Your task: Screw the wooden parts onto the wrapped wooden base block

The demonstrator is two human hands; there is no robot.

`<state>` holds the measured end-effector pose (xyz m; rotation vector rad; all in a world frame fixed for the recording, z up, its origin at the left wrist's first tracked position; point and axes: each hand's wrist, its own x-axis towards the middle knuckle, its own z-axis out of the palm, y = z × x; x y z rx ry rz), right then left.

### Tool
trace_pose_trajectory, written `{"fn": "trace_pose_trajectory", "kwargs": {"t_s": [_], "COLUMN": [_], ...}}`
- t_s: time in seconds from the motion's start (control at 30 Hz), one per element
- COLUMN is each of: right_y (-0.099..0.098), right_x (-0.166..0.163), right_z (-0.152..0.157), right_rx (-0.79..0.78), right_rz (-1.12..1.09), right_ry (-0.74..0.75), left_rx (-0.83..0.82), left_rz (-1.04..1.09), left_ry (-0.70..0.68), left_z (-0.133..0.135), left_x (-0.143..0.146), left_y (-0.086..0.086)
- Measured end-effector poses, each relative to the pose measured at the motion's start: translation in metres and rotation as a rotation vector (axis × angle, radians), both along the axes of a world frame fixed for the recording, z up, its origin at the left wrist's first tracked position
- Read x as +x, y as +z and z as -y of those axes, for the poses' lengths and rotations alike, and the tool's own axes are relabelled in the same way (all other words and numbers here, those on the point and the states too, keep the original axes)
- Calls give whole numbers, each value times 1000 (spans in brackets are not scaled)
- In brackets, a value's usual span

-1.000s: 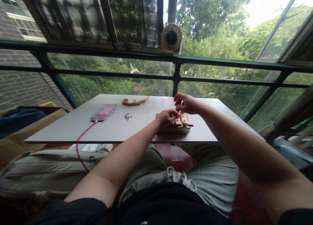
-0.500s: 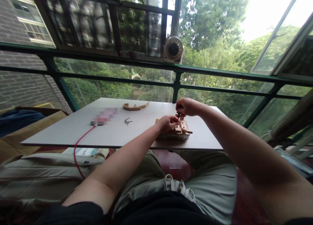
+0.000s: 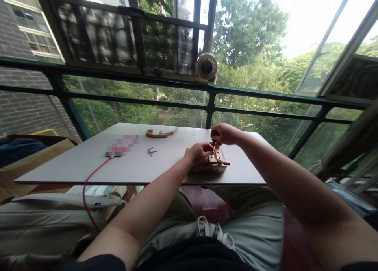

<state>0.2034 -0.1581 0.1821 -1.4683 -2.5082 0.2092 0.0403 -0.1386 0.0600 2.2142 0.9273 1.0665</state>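
Note:
A small wooden assembly (image 3: pixel 217 161) of pale flat pieces lies near the front right of the white tabletop (image 3: pixel 132 164). My left hand (image 3: pixel 199 152) is closed, pinching something small against the wooden pieces. My right hand (image 3: pixel 226 134) is closed round the dark handle of a small screwdriver (image 3: pixel 214 139), held upright with its tip down on the assembly. Both hands sit close together, almost touching, directly over the wood.
A curved wooden part (image 3: pixel 161 133) lies at the table's far edge. Small metal hex keys (image 3: pixel 151 151) rest mid-table, beside a blurred pink object (image 3: pixel 122 145) with a red cable (image 3: pixel 88 192) hanging off the front. A green railing (image 3: pixel 212 102) and windows stand behind.
The camera tilted upward a little, so the table and hands sit lower in view. Both hands stay on the wooden assembly with only slight shifts of the screwdriver hand.

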Motion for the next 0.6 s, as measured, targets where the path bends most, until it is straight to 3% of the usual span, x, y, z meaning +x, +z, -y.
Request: {"fn": "trace_pose_trajectory", "kwargs": {"t_s": [0.2,0.4,0.6], "right_y": [12,23,27], "right_x": [-2,-14,-23], "right_z": [-1,-5,-7], "right_rx": [107,4,-28], "right_rz": [268,452,528], "right_ry": [87,97,63], "left_rx": [-12,-32,-29], "left_rz": [28,66,41], "left_ry": [-15,-39,-20], "left_z": [-4,-5,-1], "left_x": [0,-2,-3], "left_y": [-3,-11,-6]}}
